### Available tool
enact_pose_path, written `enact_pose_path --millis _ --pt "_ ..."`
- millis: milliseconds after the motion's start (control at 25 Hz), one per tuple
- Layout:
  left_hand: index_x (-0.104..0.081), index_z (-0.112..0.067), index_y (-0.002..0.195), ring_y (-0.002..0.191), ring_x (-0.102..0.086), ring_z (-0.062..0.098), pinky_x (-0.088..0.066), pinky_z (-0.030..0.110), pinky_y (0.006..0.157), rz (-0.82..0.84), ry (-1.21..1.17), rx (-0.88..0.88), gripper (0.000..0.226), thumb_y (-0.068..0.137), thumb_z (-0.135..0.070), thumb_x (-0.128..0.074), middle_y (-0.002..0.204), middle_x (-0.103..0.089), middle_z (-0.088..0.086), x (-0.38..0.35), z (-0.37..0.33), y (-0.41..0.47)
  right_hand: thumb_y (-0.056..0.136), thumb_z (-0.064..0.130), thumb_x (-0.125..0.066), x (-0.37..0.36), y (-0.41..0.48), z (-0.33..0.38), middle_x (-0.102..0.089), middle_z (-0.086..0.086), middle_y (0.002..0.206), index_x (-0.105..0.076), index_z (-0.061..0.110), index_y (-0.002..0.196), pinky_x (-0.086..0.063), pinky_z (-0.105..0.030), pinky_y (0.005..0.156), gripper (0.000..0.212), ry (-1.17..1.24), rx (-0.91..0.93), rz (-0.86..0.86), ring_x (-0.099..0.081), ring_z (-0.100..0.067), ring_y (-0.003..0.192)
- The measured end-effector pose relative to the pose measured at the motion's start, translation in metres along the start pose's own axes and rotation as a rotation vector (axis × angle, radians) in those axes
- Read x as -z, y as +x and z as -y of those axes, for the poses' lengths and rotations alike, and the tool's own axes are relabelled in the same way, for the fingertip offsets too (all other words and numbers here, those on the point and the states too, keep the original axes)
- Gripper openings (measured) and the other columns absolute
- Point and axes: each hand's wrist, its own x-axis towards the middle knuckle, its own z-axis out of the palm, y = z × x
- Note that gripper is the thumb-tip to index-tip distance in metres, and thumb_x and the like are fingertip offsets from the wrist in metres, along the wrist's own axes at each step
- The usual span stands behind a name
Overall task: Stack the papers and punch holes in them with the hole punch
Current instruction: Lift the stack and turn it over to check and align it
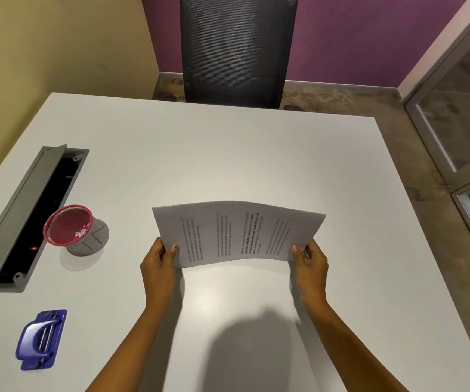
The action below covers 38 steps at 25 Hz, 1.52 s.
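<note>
A stack of printed white papers (238, 233) is held above the middle of the white table (228, 154), bowed upward in its centre. My left hand (159, 260) grips its left short edge, thumb on top. On the opposite edge my right hand (310, 260) grips the same way. The blue hole punch (41, 338) with a silver lever lies on the table at the near left, well apart from both hands.
A grey cup with a red rim (77, 230) lies tipped on its side at the left. Behind it an open grey cable hatch (27, 210) is set into the table. A black mesh chair (235, 49) stands at the far edge.
</note>
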Motion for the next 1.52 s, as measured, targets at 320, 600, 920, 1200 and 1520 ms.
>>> enact_pose_path --millis 320,600,920,1200,1520 --pt "-0.059 -0.038 0.098 0.089 -0.062 -0.002 -0.050 0.015 0.073 -0.003 0.014 -0.009 0.033 0.097 -0.007 -0.051 0.095 -0.065 -0.024 -0.003 0.005 0.001 0.096 0.011 -0.054 0.001 0.003 -0.002 -0.065 0.016 0.104 -0.059 0.029 0.116 -0.050 -0.011 0.081 0.027 -0.004 -0.018 0.003 -0.064 -0.001 0.092" --pt "-0.062 -0.026 0.107 0.092 -0.063 0.005 -0.050 0.014 0.073 -0.014 0.018 0.012 0.025 0.097 -0.007 -0.050 0.099 -0.066 -0.019 -0.004 0.017 -0.001 0.096 0.009 -0.054 0.001 0.004 -0.008 -0.067 0.008 0.107 -0.060 0.022 0.118 -0.051 -0.010 0.081 0.026 -0.019 -0.027 -0.005 -0.065 -0.012 0.097" --pt "-0.065 -0.025 0.107 0.091 -0.064 0.003 -0.051 0.016 0.073 -0.023 0.046 0.018 0.025 0.096 -0.006 -0.051 0.097 -0.067 -0.021 -0.002 0.022 -0.003 0.096 0.009 -0.054 0.002 0.004 -0.010 -0.065 0.017 0.099 -0.059 0.022 0.116 -0.049 -0.018 0.086 0.025 -0.042 -0.044 0.012 -0.063 -0.003 0.092" --pt "-0.063 -0.043 0.087 0.077 -0.069 0.003 -0.055 0.015 0.062 -0.050 -0.020 0.036 0.035 0.096 -0.010 -0.053 0.089 -0.069 -0.017 0.000 0.002 -0.004 0.090 0.024 -0.065 0.013 0.000 0.003 -0.062 0.009 0.113 -0.050 0.026 0.121 -0.055 -0.014 0.073 0.033 0.006 -0.068 -0.030 -0.064 -0.015 0.102" --pt "-0.057 -0.014 0.128 0.091 -0.067 0.009 -0.051 0.026 0.089 -0.155 -0.396 0.272 0.033 0.098 -0.004 -0.048 0.117 -0.066 0.001 -0.020 -0.010 -0.022 0.076 0.031 -0.072 -0.012 -0.039 0.019 -0.062 -0.010 0.131 -0.054 0.016 0.128 -0.046 -0.039 0.107 0.056 0.488 -0.294 0.151 -0.061 -0.024 0.120"
